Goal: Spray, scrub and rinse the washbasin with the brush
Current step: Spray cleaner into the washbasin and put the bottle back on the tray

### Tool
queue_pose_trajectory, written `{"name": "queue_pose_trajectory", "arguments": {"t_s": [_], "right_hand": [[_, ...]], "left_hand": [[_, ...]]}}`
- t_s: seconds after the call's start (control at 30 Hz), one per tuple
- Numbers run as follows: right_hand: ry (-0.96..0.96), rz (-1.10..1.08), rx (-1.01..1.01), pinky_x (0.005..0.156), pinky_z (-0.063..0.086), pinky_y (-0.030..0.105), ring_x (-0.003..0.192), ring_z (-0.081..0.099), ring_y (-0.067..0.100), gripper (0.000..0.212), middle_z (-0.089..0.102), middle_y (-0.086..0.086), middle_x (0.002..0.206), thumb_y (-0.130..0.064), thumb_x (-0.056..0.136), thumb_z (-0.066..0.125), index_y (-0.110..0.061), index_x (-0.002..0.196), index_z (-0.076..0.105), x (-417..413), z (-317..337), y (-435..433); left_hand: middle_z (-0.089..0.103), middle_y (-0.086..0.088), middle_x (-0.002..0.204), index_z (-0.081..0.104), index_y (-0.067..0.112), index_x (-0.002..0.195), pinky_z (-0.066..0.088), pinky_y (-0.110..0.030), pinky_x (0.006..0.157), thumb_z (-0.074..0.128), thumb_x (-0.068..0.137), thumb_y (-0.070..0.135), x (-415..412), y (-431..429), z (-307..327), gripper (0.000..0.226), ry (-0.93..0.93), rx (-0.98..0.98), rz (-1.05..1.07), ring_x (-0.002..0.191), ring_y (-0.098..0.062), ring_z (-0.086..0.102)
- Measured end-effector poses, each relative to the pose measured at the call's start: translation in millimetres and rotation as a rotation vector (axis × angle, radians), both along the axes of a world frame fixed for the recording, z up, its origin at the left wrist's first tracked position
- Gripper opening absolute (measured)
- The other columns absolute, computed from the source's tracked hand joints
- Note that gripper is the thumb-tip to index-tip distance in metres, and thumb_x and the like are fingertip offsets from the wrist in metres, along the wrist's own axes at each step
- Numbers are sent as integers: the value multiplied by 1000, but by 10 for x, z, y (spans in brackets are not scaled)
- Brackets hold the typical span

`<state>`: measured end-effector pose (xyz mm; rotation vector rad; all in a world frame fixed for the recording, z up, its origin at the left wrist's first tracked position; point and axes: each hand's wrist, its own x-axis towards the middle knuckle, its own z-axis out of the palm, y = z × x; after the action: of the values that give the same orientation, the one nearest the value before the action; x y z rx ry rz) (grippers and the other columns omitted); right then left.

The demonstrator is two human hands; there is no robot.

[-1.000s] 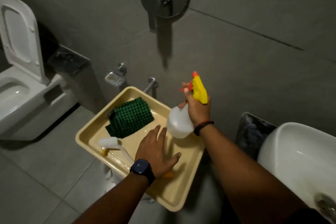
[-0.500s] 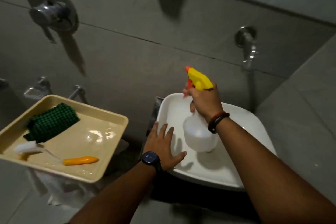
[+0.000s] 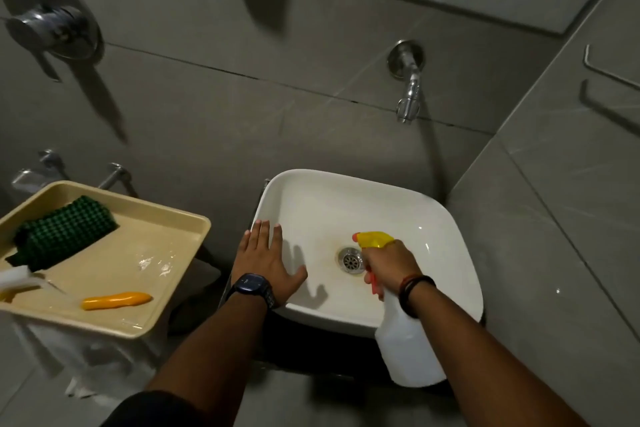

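Observation:
A white square washbasin (image 3: 349,204) sits against the grey wall, with a metal drain (image 3: 350,259) at its bottom. My right hand (image 3: 391,262) grips a white spray bottle (image 3: 407,347) with a yellow head (image 3: 375,239), tipped so the nozzle points down into the bowl near the drain. My left hand (image 3: 266,260) lies flat with fingers spread on the basin's left rim. A brush with an orange handle (image 3: 116,300) and white head (image 3: 15,279) lies in the beige tray (image 3: 173,218) to the left.
A green checked cloth (image 3: 64,232) lies in the tray's far corner. A wall tap (image 3: 408,90) hangs above the basin's back right. A round shower mixer (image 3: 52,24) is on the wall at upper left. A grey side wall with a towel bar (image 3: 609,73) closes the right.
My view turned from the tray to the basin. My right hand carried the spray bottle over the bowl and tipped its nozzle downward. My left hand moved from the tray to the basin's rim.

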<state>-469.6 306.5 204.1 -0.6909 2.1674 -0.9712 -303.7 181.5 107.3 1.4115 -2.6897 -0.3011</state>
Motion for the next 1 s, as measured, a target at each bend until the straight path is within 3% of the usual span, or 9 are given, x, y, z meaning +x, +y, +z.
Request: {"name": "queue_pose_trajectory", "arguments": {"t_s": [0.1,0.23,0.3,0.47,0.6,0.7,0.87,1.0], "right_hand": [[91,-147,-24,50,52,34,38,56,28,42,65,9,55,-21,67,51,-29,103,72,-203,48,-88],[164,-260,-8,45,49,30,41,57,29,42,64,9,59,-28,64,50,-28,100,72,-446,196,-18],[189,-277,3,49,53,36,42,56,30,41,65,12,63,-30,64,49,-24,99,70,-494,233,86],[60,-177,62,38,41,26,41,48,27,35,54,10,57,-17,70,49,-27,96,70,-388,238,359],[-74,-43,85,40,35,24,53,52,30,32,50,9,53,-12,73,50,-22,96,70,-88,181,379],[-94,-9,80,37,35,22,39,45,26,29,51,10,52,-19,71,52,-17,93,71,125,125,276],[83,-155,5,39,45,25,42,55,26,36,63,9,60,-24,72,51,-30,102,71,92,112,174],[201,-333,37,59,60,43,44,60,31,30,69,14,67,-31,69,51,-20,90,70,-144,108,288]], "left_hand": [[-1,-13,160,0,13,150,-6,-41,116,26,75,73,7,0,-18,99,8,-10,-8,146,-27,-5],[-3,-13,159,-3,13,149,-5,-42,117,24,74,74,-5,-1,-4,100,-9,-8,-8,146,-27,-6],[-3,-14,159,-4,13,149,-5,-42,117,24,75,74,-5,-1,2,100,-14,-3,-13,146,-27,-6],[-4,-14,159,-5,12,149,-5,-42,117,26,76,73,4,7,21,99,-21,9,-15,146,-28,-7],[-5,-14,159,-6,12,149,-5,-43,117,27,78,73,3,6,30,99,-27,20,-15,146,-28,-7],[-5,-14,159,-6,12,149,-4,-43,118,27,78,73,5,6,24,99,-17,16,-10,146,-28,-7],[-6,-13,159,-7,12,148,-5,-42,118,28,78,73,9,2,15,99,-13,22,-8,146,-28,-8],[-6,-13,159,-6,12,148,-6,-42,117,30,78,72,-2,2,10,100,-14,22,-9,146,-28,-9]]}}
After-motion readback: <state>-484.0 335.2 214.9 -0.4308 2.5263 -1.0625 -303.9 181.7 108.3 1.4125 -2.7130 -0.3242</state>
